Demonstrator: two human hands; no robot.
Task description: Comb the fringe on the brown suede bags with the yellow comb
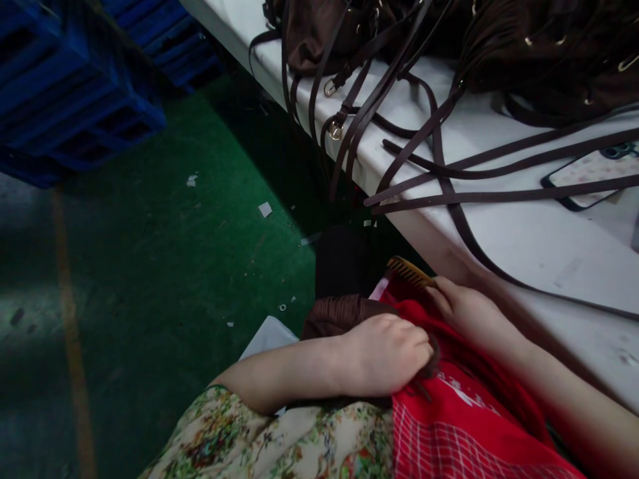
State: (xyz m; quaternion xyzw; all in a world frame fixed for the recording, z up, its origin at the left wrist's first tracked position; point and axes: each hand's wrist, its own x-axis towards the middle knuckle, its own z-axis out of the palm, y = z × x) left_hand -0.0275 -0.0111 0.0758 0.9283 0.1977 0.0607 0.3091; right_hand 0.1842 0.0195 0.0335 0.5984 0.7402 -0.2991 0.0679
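Observation:
My right hand (464, 309) is closed on the end of a yellow-brown comb (412, 271), whose teeth point down towards the lap. My left hand (387, 352) makes a fist over the lap. Some dark brown, fuzzy material (433, 356) sticks out past its fingers; its kind is mostly hidden. Behind the left wrist lies a gathered dark brown fabric piece (339, 314), which looks like part of a bag. Under both hands spreads a red apron (464, 426) with white print and a grid pattern.
Dark brown bags (544, 53) lie on the white table (559, 246), their straps (444, 166) trailing over its edge. A phone (584, 176) rests beneath some straps. Blue pallets (74, 86) are stacked at left. Paper scraps (265, 209) litter the green floor (174, 253).

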